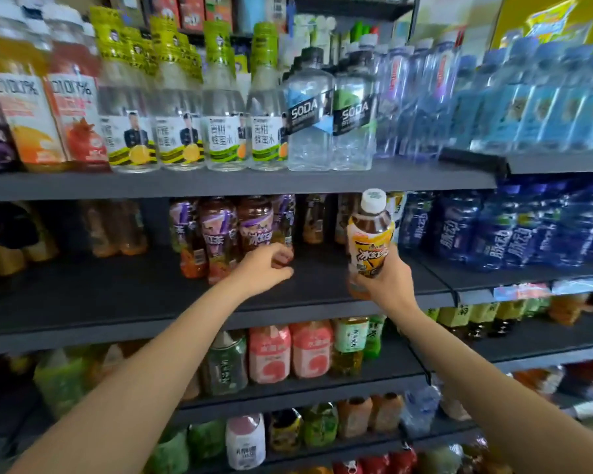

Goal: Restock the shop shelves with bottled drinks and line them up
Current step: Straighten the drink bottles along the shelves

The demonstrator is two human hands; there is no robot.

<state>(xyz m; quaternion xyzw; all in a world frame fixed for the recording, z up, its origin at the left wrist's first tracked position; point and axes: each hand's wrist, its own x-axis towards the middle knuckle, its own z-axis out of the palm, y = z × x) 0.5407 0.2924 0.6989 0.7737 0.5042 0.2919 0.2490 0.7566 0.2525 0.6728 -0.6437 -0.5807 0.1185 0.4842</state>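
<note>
the right hand point(387, 282) grips a yellow-label tea bottle point(369, 241) low, so it could tip. the left hand point(264, 268), fingers loosely curled among the purple-label bottles point(254, 227), holds nothing clearly and may topple them.

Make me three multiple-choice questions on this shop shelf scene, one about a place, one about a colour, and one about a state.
1. Where is the yellow-labelled plastic tea bottle?
A. In the right hand
B. Lying on the top shelf
C. On the floor

2. What colour is that bottle's cap?
A. Red
B. White
C. Black

3. What is the left hand doing?
A. Hanging at the person's side
B. Holding a carton
C. Reaching to the purple-labelled brown tea bottles on the dark grey middle shelf

Answers: 1 A, fingers wrap its lower part; 2 B, the cap shows white; 3 C, its curled fingers are at a bottle's base.
</note>
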